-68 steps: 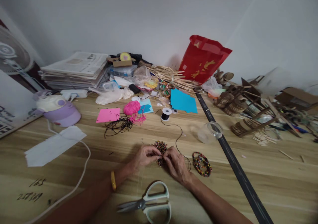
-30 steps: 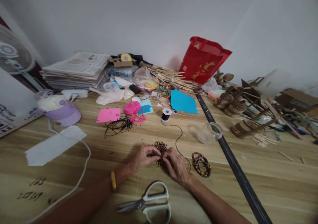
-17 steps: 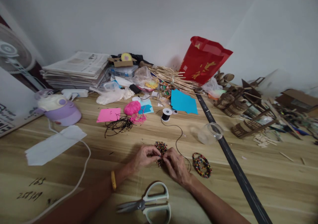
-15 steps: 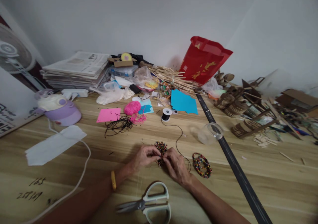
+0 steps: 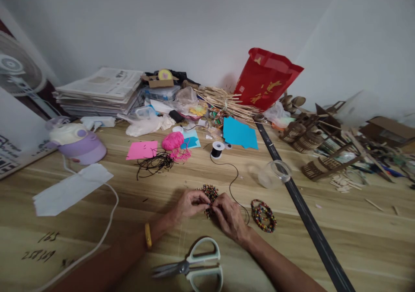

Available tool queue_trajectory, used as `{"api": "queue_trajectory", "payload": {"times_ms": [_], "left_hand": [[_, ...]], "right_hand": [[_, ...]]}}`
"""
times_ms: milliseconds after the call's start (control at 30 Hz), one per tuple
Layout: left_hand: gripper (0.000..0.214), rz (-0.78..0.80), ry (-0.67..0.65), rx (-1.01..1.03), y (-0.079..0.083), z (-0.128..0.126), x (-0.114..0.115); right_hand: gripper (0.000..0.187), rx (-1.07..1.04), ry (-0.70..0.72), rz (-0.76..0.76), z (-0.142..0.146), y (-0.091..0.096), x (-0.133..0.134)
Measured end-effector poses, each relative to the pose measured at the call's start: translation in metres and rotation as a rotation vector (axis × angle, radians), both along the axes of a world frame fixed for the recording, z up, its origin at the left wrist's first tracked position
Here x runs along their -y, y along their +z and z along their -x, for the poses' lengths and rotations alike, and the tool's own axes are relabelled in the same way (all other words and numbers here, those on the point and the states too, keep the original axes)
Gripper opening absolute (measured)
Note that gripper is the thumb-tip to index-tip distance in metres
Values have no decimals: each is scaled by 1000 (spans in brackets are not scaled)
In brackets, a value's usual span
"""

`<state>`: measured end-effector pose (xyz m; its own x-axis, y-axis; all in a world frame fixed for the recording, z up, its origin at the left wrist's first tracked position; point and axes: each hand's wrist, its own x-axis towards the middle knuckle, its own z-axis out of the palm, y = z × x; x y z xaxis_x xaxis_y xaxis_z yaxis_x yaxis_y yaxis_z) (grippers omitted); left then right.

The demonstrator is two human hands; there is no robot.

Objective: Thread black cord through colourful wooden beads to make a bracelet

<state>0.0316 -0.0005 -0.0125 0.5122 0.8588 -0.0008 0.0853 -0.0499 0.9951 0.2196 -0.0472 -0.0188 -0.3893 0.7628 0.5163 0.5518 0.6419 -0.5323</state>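
Observation:
My left hand [image 5: 192, 203], with a yellow bangle [image 5: 148, 236] on its wrist, pinches a small bead between thumb and forefinger. Its fingertips meet those of my right hand [image 5: 230, 216], closed in a pinch on the thin black cord [image 5: 237, 171]; the fingers hide most of the grip. That cord curves from a white spool [image 5: 216, 150] down to the right hand. Behind and below the fingertips lies a pile of small multicoloured beads [image 5: 210, 191]. Strung bead bracelets [image 5: 263, 215] rest right of the right hand. Scissors [image 5: 191, 267] with pale handles lie nearest me, blades to the left.
A clear jar [image 5: 274, 174] lies on its side by a black strip [image 5: 304, 210] on the table. Pink yarn [image 5: 173, 141], tangled black cords [image 5: 155, 163] and blue paper [image 5: 240, 132] are farther back. A white cable [image 5: 110, 218] crosses the left side. Woven baskets [image 5: 324, 166] stand right.

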Motion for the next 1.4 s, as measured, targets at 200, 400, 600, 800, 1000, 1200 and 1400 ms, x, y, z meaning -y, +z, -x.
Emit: {"api": "queue_trajectory", "payload": {"times_ms": [200,400,600,800,1000,1200,1400], "left_hand": [[13,10,-3,9,1,-1,0],[12,-7,-2,-1,-1,0,1],[14,-4,-9,-18,-3,0,1],[15,4,-12,-14,-2,0,1],[15,38,1,1,1,0,1],[13,22,1,12,0,-1,1],[12,-7,0,2,-1,0,1]], "right_hand": [[14,-10,1,-5,0,0,0],[15,-16,12,0,0,1,-1],[16,-25,16,7,0,1,-1],[17,-6,3,-7,0,0,-1],[16,-9,15,3,0,1,-1],[16,-23,15,11,1,1,-1],[15,-22,24,31,0,1,-1]]}}
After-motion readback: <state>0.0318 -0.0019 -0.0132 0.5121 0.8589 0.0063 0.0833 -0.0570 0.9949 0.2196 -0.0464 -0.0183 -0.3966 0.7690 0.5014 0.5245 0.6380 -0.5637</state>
